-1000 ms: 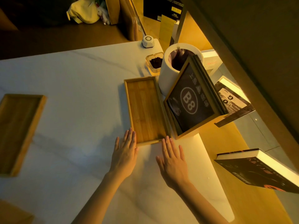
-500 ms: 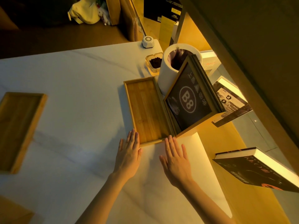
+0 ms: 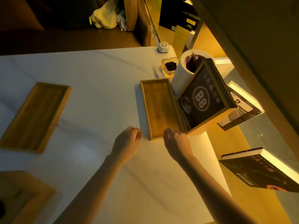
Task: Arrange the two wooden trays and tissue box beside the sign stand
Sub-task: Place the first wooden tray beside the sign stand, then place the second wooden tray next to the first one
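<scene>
2 wooden trays on the white table (image 3: 100, 81): near tray (image 3: 159, 109) lies flush against the sign stand (image 3: 203, 101) (marked B8), far tray (image 3: 34, 116) well apart at the table's left. Tissue box (image 3: 21, 196) sits at the lower left corner. Left hand (image 3: 127, 142) and right hand (image 3: 175, 142) hover at the near tray's end, fingers loosely curled, gripping nothing.

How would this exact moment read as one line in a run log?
first tray: beside sign stand | second tray: far left, untouched | left hand, right hand: empty, off tray
</scene>
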A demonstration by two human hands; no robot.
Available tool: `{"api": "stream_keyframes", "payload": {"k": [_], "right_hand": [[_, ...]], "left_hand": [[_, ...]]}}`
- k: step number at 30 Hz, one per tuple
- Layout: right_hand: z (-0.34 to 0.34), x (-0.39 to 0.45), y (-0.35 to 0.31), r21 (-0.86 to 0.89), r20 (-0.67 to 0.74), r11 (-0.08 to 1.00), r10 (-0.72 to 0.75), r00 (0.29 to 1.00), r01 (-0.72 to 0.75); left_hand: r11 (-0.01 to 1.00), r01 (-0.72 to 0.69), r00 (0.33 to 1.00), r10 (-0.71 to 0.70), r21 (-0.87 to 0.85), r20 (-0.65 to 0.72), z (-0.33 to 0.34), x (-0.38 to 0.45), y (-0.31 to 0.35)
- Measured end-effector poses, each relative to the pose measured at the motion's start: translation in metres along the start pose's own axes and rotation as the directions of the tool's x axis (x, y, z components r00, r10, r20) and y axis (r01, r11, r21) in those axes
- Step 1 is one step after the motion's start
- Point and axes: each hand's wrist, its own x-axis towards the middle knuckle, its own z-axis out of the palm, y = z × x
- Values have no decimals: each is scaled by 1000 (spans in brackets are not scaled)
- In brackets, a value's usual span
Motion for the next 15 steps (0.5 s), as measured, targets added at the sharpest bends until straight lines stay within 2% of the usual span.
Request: {"api": "stream_keyframes", "payload": {"k": [7,15], "right_hand": [[-5,28,-98,22,-1,987,-159,987,159],[34,38,-226,140,1,963,-232,973,230]], "left_hand": [[999,-33,993,29,-39,-113,-89,-25,-52],[995,46,965,-21,91,-260,-171,-60,-155]]}}
